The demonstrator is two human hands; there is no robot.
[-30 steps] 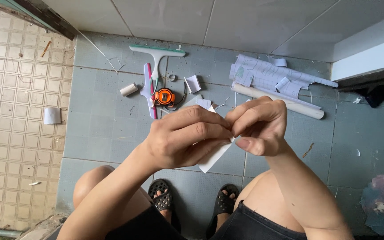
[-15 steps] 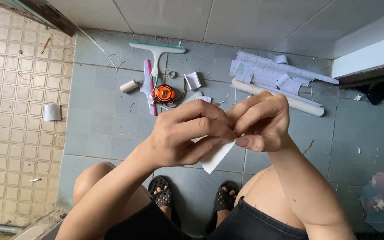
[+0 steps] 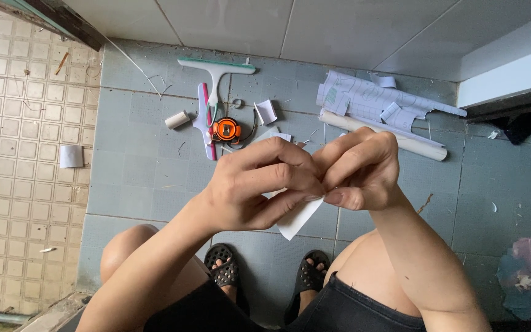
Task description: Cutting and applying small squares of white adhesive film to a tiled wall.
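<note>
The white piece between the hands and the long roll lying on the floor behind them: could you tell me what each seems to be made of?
The white piece pinched by the left hand and right hand looks like thin matte paper or film: flat, with a crisp pointed corner. The roll looks like a cream sheet wound into a tube, possibly paper-backed film; its exact material stays uncertain.

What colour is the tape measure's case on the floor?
Orange with black trim; the tape measure shows in the head view, beside the squeegee.

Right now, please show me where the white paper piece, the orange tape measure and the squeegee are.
white paper piece (image 3: 298, 220), head view, lower corner.
orange tape measure (image 3: 225, 130), head view, round case.
squeegee (image 3: 216, 65), head view, blade bar.
</note>
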